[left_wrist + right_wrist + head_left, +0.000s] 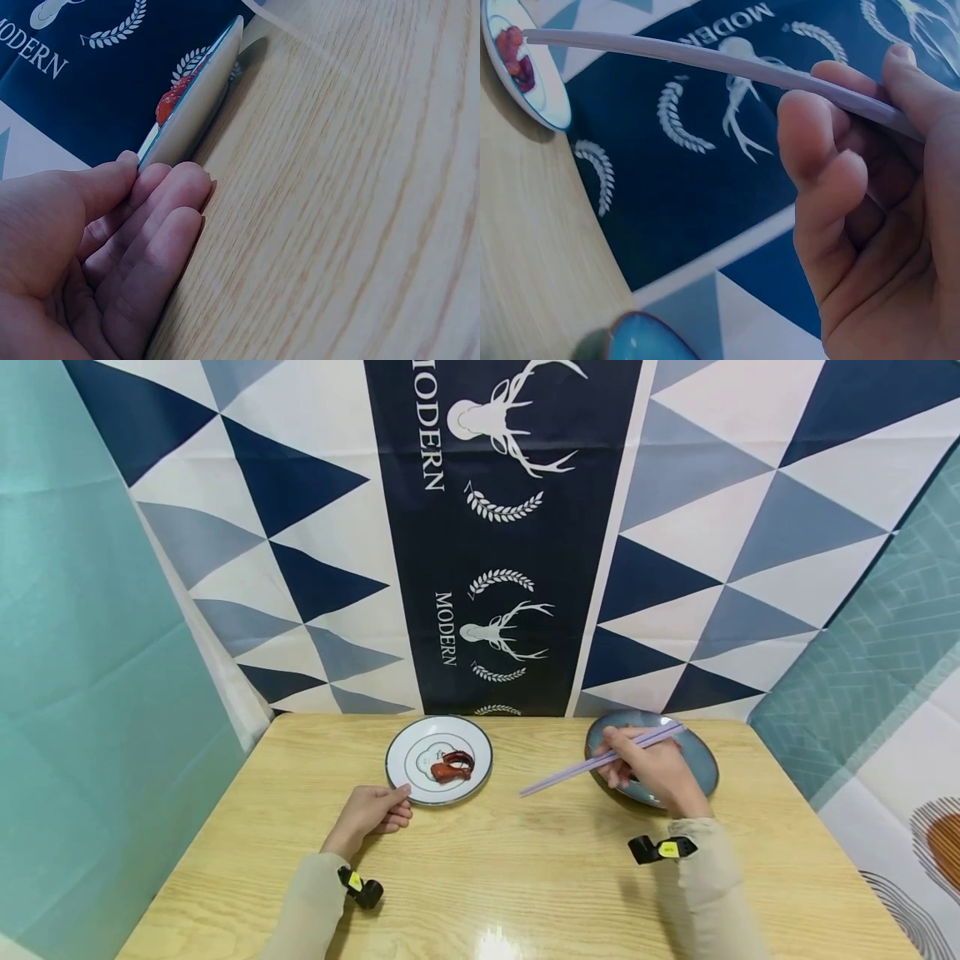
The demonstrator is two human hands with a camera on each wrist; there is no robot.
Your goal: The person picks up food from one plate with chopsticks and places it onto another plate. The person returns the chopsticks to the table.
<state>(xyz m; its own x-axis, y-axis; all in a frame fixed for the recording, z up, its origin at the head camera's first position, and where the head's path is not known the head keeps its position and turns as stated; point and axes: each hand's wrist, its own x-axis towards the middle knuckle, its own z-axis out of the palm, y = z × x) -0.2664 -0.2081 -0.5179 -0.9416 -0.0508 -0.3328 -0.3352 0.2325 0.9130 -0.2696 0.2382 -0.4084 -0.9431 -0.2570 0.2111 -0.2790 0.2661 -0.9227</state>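
My left hand [369, 814] pinches the near-left rim of a white plate [407, 758] with a dark edge. In the left wrist view the thumb lies on the rim, and the fingers [161, 247] curl below it. Glossy red-brown food pieces [452, 767] lie on this plate, one shaped like a small drumstick. My right hand [651, 768] grips a pair of lilac chopsticks [566, 774] above a blue plate [699, 768]. Their tips point left, apart from the white plate. The hand hides much of the blue plate, and what lies on it cannot be made out.
Both plates stand near the back edge of a light wooden table [480, 860]. Behind it hangs a patterned cloth [517, 543] with deer heads and triangles. Teal cloth [112, 677] hangs at the left, and another patterned cloth [892, 693] at the right.
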